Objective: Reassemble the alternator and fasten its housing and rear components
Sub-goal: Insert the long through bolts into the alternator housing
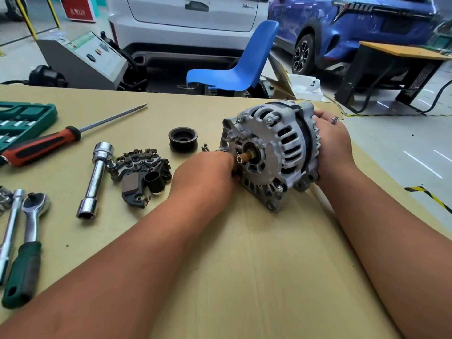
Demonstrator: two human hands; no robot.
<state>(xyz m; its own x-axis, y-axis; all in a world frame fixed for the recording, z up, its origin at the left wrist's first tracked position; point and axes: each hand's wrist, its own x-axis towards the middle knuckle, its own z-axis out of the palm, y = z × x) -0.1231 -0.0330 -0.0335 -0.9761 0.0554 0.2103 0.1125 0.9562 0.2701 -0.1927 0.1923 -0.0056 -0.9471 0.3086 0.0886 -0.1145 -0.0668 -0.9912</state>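
Fingers [321,117] of right hand [334,140]: curled round the rear housing of the alternator [271,152], gripping it from behind. A small screw [334,118] shows at the knuckles; whether it is held cannot be told.
Fingers [227,159] of left hand [208,170]: bent in against the alternator's front face just beside the shaft [247,156]; tips hidden, so whether they pinch anything cannot be told.
Alternator: silver ribbed casting, lying on its side on the table [244,277], near the far right edge, front face and bare shaft turned toward the left hand, bolt heads visible round the rim.
Loose screws [205,148]: on the table, just beyond the left hand.
Pulley [183,138]: black, grooved, lying flat, left of the alternator and apart from it.
Rectifier plate [141,174]: dark, left of the left hand.
Tube socket wrench [96,180]: chrome, touching or just beside the rectifier plate.
Screwdriver [61,137]: red and black handle, long shank pointing right and away.
Ratchet [29,241]: green handle, at the near left edge, beside an extension bar [11,231].
Tool case [24,118]: green, far left.
Background: blue chair [234,67], white car [190,20], blue car [354,28].
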